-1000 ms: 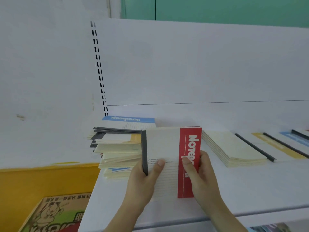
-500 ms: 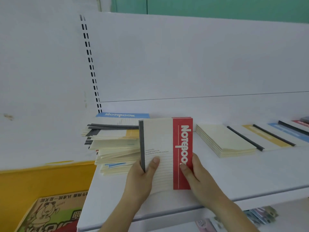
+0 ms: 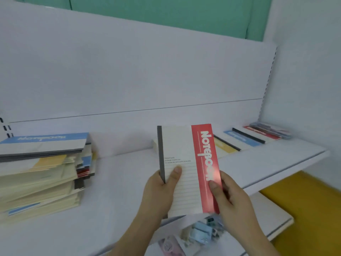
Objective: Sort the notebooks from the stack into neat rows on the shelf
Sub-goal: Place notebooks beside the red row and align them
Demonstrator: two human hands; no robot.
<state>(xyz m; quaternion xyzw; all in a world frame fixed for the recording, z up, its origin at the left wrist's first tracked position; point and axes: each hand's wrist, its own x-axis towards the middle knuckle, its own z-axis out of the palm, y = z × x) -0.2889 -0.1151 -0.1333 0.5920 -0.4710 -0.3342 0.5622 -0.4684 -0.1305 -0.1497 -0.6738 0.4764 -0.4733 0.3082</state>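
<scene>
We held a red-banded notebook [image 3: 186, 167] upright between both hands above the white shelf [image 3: 120, 182]. Our left hand [image 3: 158, 191] gripped its grey spine edge, thumb across the lined cover; our right hand [image 3: 230, 196] pinched the red band. Left of our hands sat the untidy stack [image 3: 42, 172]. Beyond and to the right of them lay a row [image 3: 254, 137] of notebooks, overlapping.

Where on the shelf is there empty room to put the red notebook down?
Bare white shelf lies between the messy stack on the left and the laid-out notebook row at the right. That far right end is crowded.
</scene>
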